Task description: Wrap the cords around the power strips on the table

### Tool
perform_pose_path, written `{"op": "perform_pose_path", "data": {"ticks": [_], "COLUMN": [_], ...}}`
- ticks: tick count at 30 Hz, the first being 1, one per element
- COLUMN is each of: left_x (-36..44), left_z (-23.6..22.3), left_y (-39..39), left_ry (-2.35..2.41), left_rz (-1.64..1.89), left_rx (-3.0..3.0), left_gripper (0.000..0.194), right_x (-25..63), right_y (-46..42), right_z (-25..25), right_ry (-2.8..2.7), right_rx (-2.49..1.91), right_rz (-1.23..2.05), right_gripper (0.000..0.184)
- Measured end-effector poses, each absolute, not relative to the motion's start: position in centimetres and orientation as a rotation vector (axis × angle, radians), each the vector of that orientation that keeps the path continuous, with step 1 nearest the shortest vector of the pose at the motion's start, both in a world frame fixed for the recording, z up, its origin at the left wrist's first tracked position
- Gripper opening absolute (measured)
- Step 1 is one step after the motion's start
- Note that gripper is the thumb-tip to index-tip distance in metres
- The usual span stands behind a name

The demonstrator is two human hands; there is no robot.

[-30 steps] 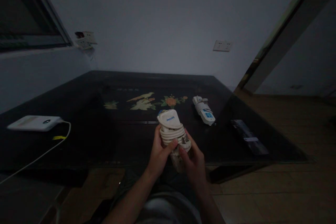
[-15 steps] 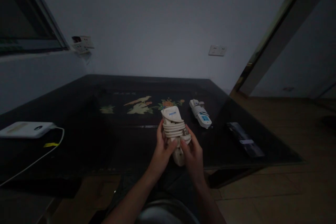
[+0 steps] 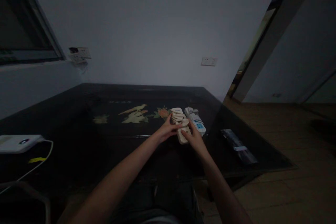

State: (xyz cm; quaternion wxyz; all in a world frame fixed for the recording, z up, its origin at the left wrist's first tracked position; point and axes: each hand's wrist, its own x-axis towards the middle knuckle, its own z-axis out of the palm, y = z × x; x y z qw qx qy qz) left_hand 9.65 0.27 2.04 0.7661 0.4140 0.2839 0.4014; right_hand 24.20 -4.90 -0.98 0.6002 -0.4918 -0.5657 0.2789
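A cream power strip (image 3: 183, 138), its cord wound round its upper half, lies at the dark tabletop between my hands. On its left side my left hand (image 3: 168, 129) grips it, thumb across the front by the cord. My right hand (image 3: 193, 135) holds the opposite edge, thumb on the lower part near the plug. Close by on the right is a second, white power strip (image 3: 201, 128) with a blue label and its own wound cord; my right fingers are very near it, and I cannot tell whether they touch.
A dark flat packet (image 3: 238, 147) with a pale label lies right on the black table (image 3: 105, 154). On the left are a white box-like device (image 3: 21, 143) with a cable (image 3: 48, 150) and a yellow strip (image 3: 36, 160). A wall socket (image 3: 209, 61) is behind.
Both hands have moved forward, away from my body, carrying the cream power strip to beside the white one. The camera view has shifted slightly.
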Motion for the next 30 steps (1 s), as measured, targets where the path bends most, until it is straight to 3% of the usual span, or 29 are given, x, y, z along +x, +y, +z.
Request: {"op": "perform_pose_path", "data": {"ticks": [5, 10, 17, 30], "left_x": [11.0, 11.5, 11.7, 12.3], "left_z": [0.7, 0.6, 0.9, -1.2], "left_y": [2.5, 3.3, 4.3, 5.5], "left_ry": [0.619, 0.658, 0.686, 0.875], "left_rz": [0.850, 0.794, 0.788, 0.880], "left_rx": [0.899, 0.963, 1.182, 1.414], "left_gripper": [0.091, 0.094, 0.075, 0.085], "right_x": [25.7, 25.5, 25.3, 25.4], "right_y": [-4.8, -5.3, -5.1, -4.0], "right_z": [-1.7, -1.8, -1.9, -2.8], "right_ry": [-1.474, -1.516, -1.547, -1.627], "right_rx": [-1.278, -1.287, -1.355, -1.527], "right_rz": [0.586, 0.493, 0.394, 0.238], "right_gripper": [0.089, 0.082, 0.082, 0.081]}}
